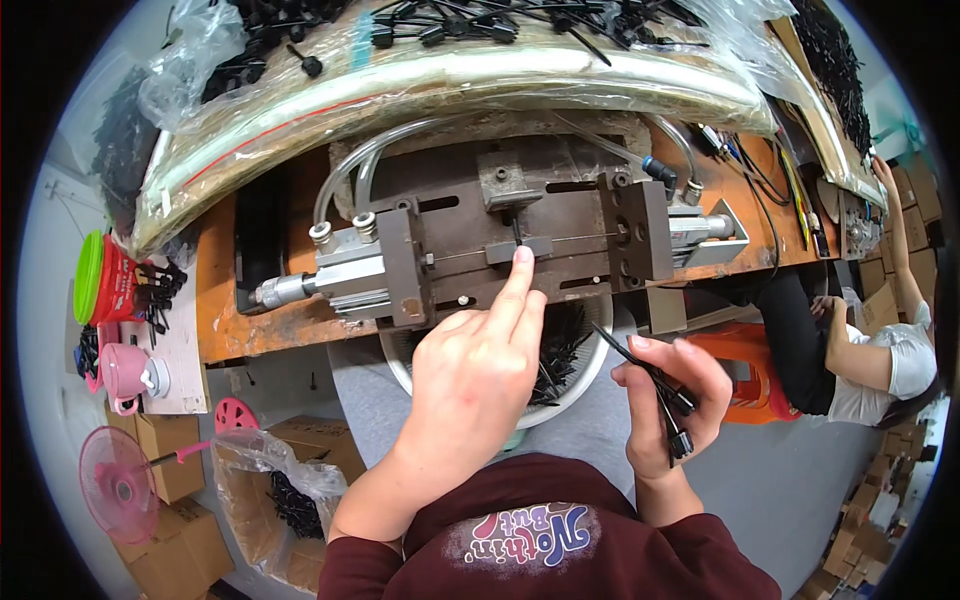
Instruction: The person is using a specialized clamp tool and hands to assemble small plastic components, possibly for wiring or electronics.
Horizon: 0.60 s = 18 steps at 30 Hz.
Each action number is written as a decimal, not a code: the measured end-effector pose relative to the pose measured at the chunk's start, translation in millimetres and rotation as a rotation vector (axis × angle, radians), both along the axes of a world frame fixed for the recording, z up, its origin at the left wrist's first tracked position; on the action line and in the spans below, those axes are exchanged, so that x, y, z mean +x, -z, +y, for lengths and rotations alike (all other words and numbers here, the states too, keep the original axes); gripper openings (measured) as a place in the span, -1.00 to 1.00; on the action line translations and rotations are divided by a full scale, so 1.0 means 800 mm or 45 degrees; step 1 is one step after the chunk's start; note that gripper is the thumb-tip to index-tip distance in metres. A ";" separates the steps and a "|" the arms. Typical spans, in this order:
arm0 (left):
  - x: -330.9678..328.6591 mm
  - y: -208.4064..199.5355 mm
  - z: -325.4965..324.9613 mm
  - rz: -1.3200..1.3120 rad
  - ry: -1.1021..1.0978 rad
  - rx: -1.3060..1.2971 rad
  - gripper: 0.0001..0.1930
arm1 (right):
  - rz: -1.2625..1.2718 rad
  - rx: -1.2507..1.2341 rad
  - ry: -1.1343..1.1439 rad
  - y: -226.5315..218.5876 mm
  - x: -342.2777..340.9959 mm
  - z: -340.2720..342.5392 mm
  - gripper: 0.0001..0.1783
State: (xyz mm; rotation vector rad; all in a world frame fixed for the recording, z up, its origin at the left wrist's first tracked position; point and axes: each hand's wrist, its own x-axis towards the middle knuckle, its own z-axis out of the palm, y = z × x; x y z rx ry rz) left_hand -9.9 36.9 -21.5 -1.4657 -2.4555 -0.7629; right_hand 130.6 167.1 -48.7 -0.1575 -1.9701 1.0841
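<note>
My left hand (475, 365) reaches over a dark metal fixture (465, 225). Its index finger is stretched out, the tip on a small grey block (538, 246) in the middle, where a thin black piece (518, 228) stands; the thumb is hidden. My right hand (705, 385) is closed around a few thin black plastic pieces with knobbed heads (681, 444), held right of a white basin (402, 375). More black pieces (565, 355) fill that basin, below the fixture's front edge and partly behind my left hand. Silver pneumatic cylinders (355, 275) flank the fixture.
Black knobbed pieces (450, 25) lie heaped on the plastic-covered ledge behind. Clear air hoses (345, 180) arch over the fixture. At left are a pink cup (125, 372), a pink fan (120, 485) and a lined box (245, 500). Another person (870, 355) sits at right near an orange stool (745, 365).
</note>
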 end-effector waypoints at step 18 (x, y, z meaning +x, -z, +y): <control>0.035 -0.028 -0.009 -0.970 0.323 0.542 -0.57 | -0.061 0.558 -0.131 0.001 -0.020 0.013 -0.52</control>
